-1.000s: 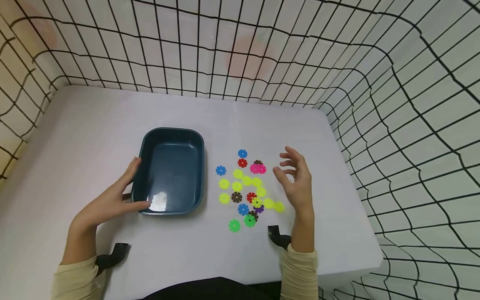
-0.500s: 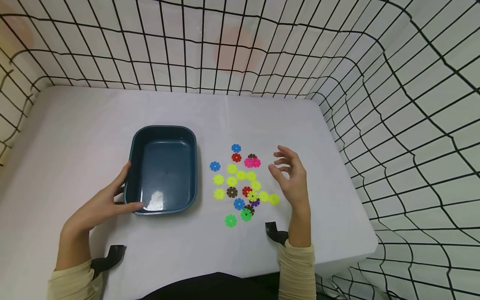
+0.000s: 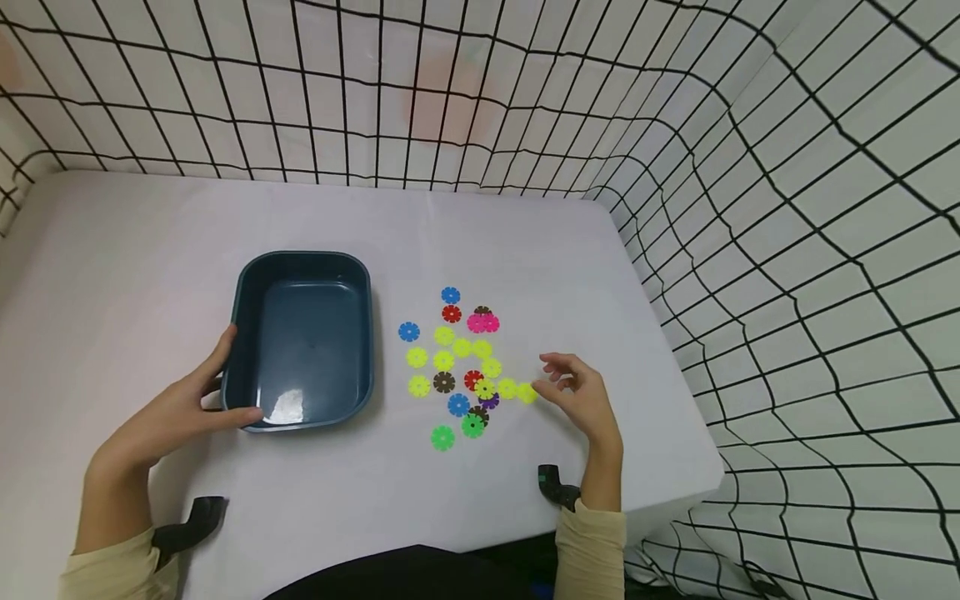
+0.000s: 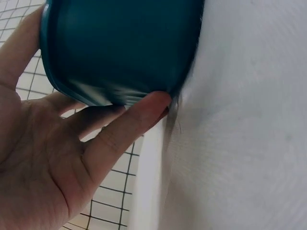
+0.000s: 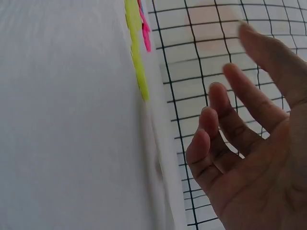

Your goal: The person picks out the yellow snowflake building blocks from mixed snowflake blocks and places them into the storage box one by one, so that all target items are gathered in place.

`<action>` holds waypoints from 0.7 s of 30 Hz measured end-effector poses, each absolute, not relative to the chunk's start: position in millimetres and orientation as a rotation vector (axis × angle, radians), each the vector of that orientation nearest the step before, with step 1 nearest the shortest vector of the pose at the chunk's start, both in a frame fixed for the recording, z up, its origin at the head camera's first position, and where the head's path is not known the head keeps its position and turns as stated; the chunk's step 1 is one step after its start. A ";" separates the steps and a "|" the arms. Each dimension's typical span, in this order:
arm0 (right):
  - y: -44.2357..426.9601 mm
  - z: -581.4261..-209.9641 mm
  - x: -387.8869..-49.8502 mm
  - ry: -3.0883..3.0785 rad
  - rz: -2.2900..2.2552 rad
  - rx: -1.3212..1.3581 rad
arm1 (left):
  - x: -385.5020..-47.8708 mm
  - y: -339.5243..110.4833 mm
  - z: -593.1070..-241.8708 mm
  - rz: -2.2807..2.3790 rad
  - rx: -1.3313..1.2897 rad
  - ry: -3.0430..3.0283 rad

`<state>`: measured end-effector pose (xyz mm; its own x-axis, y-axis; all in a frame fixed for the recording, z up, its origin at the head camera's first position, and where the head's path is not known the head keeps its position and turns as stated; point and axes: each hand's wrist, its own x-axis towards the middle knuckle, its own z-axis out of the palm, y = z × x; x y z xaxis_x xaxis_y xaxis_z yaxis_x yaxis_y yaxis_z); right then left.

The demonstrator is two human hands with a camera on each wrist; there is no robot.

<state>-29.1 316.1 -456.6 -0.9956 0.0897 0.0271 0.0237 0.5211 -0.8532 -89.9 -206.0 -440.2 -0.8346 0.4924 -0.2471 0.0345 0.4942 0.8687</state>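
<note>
A dark blue plastic basin (image 3: pixel 311 333) stands on the white table, holding nothing. My left hand (image 3: pixel 168 417) grips its near-left corner, thumb over the rim and fingers along the outer wall; the left wrist view shows the fingers against the basin's side (image 4: pixel 124 52). To the basin's right lie several flat notched plastic discs: yellow (image 3: pixel 444 361), blue (image 3: pixel 408 332), red (image 3: pixel 452 314), pink (image 3: pixel 483 322), brown (image 3: pixel 444 382), green (image 3: pixel 442 438) and purple (image 3: pixel 490 401). My right hand (image 3: pixel 581 400), loosely curled and holding nothing visible, is beside the rightmost yellow disc (image 3: pixel 527 392); contact is unclear.
A black wire grid (image 3: pixel 420 108) borders the table's back and right side. The white tabletop (image 3: pixel 510 242) ends at a rounded right corner near the grid. A black wrist mount (image 3: pixel 555 487) sits on the right arm and another (image 3: pixel 191 529) on the left.
My right hand has come down and in, to the rightmost yellow disc. The left hand keeps its hold on the basin. The whole head view has shifted, so things appear farther left.
</note>
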 end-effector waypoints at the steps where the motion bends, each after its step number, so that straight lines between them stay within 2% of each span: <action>1: 318.9 -461.6 -28.0 -2.711 1.496 -0.114 | -89.9 -206.8 -439.9 1.303 0.430 2.268; 12: 313.2 -471.4 -32.8 -3.002 1.216 -0.076 | -79.2 -214.9 -444.9 1.377 0.401 2.248; 21: 313.3 -473.9 -27.3 -3.071 1.081 -0.187 | -86.2 -204.7 -446.6 1.393 0.411 2.280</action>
